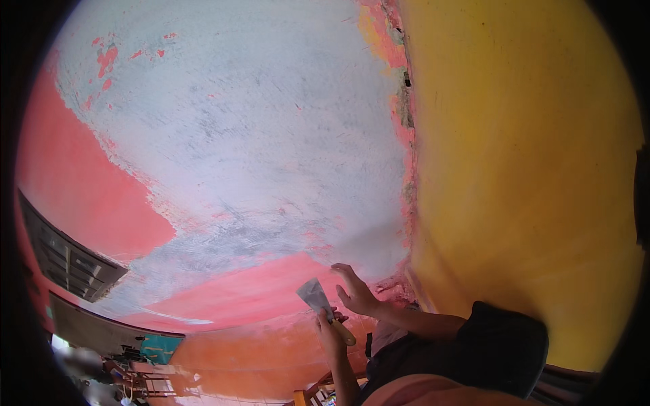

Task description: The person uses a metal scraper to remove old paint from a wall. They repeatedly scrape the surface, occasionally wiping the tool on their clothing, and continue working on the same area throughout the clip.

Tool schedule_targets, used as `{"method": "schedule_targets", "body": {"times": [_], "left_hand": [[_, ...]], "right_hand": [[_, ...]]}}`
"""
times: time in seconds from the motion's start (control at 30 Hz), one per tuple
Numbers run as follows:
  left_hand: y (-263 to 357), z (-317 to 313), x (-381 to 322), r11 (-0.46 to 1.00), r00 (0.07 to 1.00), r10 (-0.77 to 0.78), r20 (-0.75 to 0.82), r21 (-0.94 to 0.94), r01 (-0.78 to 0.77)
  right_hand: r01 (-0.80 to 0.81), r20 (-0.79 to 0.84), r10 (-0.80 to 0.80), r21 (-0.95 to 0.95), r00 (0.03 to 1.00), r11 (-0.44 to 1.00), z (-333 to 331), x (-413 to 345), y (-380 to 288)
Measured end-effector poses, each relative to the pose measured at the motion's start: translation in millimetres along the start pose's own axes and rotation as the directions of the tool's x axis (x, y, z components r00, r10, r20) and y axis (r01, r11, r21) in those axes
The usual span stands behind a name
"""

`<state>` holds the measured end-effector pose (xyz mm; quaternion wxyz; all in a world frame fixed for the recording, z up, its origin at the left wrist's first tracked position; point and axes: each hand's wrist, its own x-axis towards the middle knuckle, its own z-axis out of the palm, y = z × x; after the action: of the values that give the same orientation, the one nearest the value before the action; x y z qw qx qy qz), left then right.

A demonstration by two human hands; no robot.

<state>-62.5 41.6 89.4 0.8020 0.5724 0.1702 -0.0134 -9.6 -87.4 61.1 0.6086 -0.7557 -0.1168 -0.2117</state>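
Observation:
My left hand [331, 332] grips a putty knife [314, 296] by its yellowish handle, with the broad metal blade pointing up and to the left. Just right of the blade is my right hand [357, 297], bare, its fingers apart and nothing visible in it. Behind both hands rises a wall with pink paint [284, 279] low down and a large scraped pale grey area [264, 132] above. Ragged pink edges and a few leftover flecks border the bare area.
A yellow wall [518, 152] meets the scraped one at a crumbling corner [406, 109]. Orange paint [264, 350] covers the lower wall. Far left are a paned window [71, 261], a dark board [96, 322], a teal panel [160, 348] and blurred furniture [152, 383]. Wooden furniture [301, 397] stands low beside my left arm.

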Motion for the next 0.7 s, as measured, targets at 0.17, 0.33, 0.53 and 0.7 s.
{"method": "schedule_targets", "body": {"times": [0.17,0.33,0.53,0.7], "left_hand": [[77,90,10,0.808,0.826,0.366,0.429,0.294,-0.511],[102,169,18,0.643,0.521,0.333,0.786,0.215,-0.735],[112,220,25,-0.082,0.173,0.614,0.770,0.280,-0.956],[119,250,56,-0.827,-0.173,0.198,0.965,0.070,-0.558]], "right_hand": [[-0.389,0.317,0.234,0.631,0.919,0.671,-66,18,-42],[-0.238,0.106,0.227,0.668,0.968,0.705,-121,29,-84],[-0.157,-0.111,0.251,0.527,0.962,0.835,-175,49,-88],[-0.129,-0.201,0.208,0.350,0.957,0.928,-190,63,-67]]}}
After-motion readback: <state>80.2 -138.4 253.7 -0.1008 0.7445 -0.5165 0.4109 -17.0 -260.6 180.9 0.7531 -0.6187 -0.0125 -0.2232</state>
